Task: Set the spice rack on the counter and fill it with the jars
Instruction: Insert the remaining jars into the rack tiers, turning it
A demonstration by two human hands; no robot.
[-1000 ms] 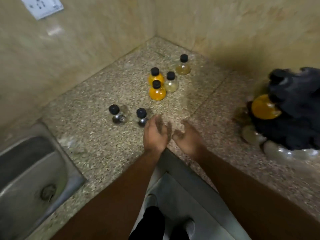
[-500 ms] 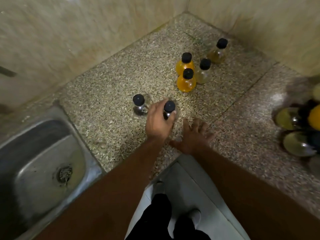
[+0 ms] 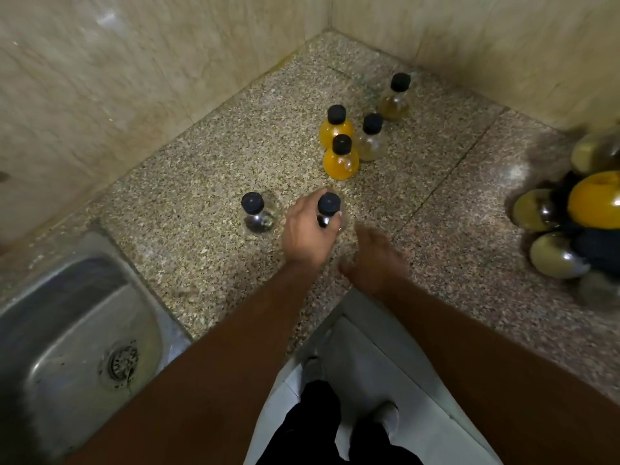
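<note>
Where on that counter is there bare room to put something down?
Bare counter lies between the sink, the wall and the clear jar. More lies between the yellow jars and the rack. The jar cluster is crowded.

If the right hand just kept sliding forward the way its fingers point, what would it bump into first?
Probably the clear jar that the left hand is gripping; the right hand points up and slightly left toward it. Depth is hard to judge.

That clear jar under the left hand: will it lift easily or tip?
Likely light: the clear jar looks nearly empty. Its round body and narrow neck suggest glass, so probably slippery and fragile. The left hand grips near the cap, so it may swing.
</note>
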